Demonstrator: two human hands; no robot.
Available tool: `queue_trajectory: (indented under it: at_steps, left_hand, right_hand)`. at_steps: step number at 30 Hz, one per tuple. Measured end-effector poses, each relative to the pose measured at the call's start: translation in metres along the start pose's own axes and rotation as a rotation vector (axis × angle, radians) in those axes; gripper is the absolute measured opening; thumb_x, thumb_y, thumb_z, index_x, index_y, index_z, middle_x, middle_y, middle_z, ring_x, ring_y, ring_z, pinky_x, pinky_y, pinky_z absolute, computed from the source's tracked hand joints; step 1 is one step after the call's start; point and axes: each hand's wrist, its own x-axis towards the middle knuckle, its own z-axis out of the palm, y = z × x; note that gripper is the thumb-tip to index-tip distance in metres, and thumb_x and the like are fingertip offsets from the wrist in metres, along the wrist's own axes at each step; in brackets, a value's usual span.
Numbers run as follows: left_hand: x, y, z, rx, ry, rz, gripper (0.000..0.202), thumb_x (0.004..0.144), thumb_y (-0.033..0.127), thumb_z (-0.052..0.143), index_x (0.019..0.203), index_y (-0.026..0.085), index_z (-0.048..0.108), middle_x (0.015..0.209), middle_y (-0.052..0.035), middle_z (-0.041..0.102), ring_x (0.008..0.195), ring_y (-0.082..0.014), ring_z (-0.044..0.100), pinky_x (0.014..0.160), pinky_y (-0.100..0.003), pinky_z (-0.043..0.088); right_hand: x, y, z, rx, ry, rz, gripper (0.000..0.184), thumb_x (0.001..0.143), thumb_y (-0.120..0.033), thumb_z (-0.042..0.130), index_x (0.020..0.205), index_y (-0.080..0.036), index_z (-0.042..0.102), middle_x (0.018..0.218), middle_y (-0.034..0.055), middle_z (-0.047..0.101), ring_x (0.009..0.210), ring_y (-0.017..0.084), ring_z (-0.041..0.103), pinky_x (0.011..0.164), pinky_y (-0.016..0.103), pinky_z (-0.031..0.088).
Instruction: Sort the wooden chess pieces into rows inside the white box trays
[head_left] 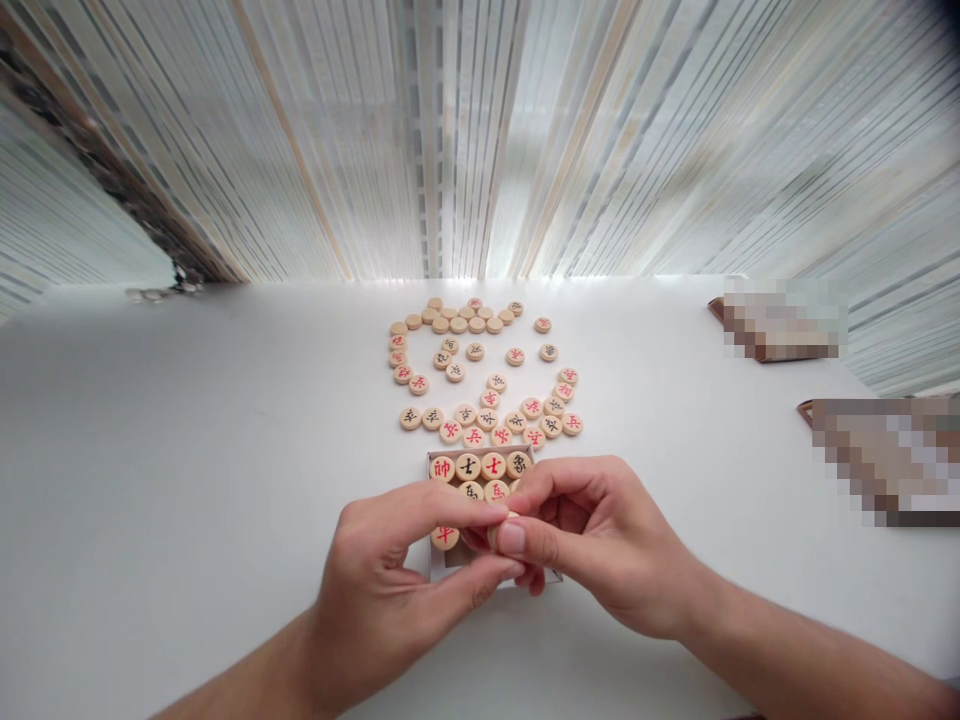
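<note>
Over a small shallow box [435, 462] near the table's front, my left hand [397, 590] and my right hand [592, 545] meet with fingers pinched together. Between the fingertips a round wooden chess piece [496, 530] shows only partly. Inside the box lie several wooden discs [480, 467] with red or black characters, and the hands hide the box's near half. Beyond the box, several more loose discs [487, 400] are spread on the white table [187, 450].
A striped curtain [480, 130] hangs behind the table's far edge. Two blurred flat objects [784, 320] [885, 455] rest at the right side of the table. A few small shiny things [154, 293] lie at the far left edge.
</note>
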Motion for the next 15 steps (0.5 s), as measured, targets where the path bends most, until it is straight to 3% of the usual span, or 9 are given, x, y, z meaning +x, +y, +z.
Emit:
queue_trajectory:
  at_steps: [3,7,12,15]
  left_hand:
    - [0.0009,-0.0004,-0.0022,0.031,0.011,-0.01,0.03,0.086,0.004,0.086,0.11,0.022,0.081,0.086,0.0002,0.086,0.074,-0.0143,0.08,0.074,-0.023,0.064]
    - [-0.0015,-0.0054,-0.0046,0.074,0.111,-0.072,0.032,0.086,0.003,0.086,0.109,0.025,0.083,0.094,-0.0005,0.085,0.083,-0.015,0.08,0.077,-0.023,0.065]
    - [-0.003,-0.0087,-0.0048,0.073,0.174,-0.052,0.034,0.085,0.0,0.085,0.107,0.027,0.085,0.101,-0.0001,0.086,0.093,-0.0155,0.081,0.088,-0.023,0.066]
    - [-0.0022,-0.0084,-0.0041,0.054,0.179,-0.054,0.036,0.085,-0.001,0.085,0.108,0.027,0.086,0.102,0.0002,0.086,0.093,-0.0149,0.082,0.088,-0.021,0.067]
  right_hand:
    - [0.0008,0.0001,-0.0003,-0.058,-0.029,-0.065,0.015,0.081,-0.02,0.096,0.095,-0.019,0.089,0.079,0.0037,0.082,0.066,0.009,0.07,0.065,0.016,0.061]
    - [0.0038,-0.0001,-0.0036,-0.177,-0.005,-0.149,0.017,0.089,-0.027,0.091,0.105,-0.023,0.09,0.089,0.007,0.083,0.081,0.016,0.076,0.075,0.026,0.066]
    - [0.0058,0.0017,-0.0085,-0.373,0.021,-0.357,0.018,0.09,-0.022,0.088,0.107,-0.028,0.09,0.092,0.0082,0.083,0.086,0.02,0.074,0.075,0.03,0.065]
    - [0.0051,0.0042,-0.0094,-0.359,0.065,-0.331,0.02,0.088,-0.022,0.09,0.107,-0.027,0.09,0.095,0.0086,0.083,0.085,0.02,0.076,0.073,0.03,0.066]
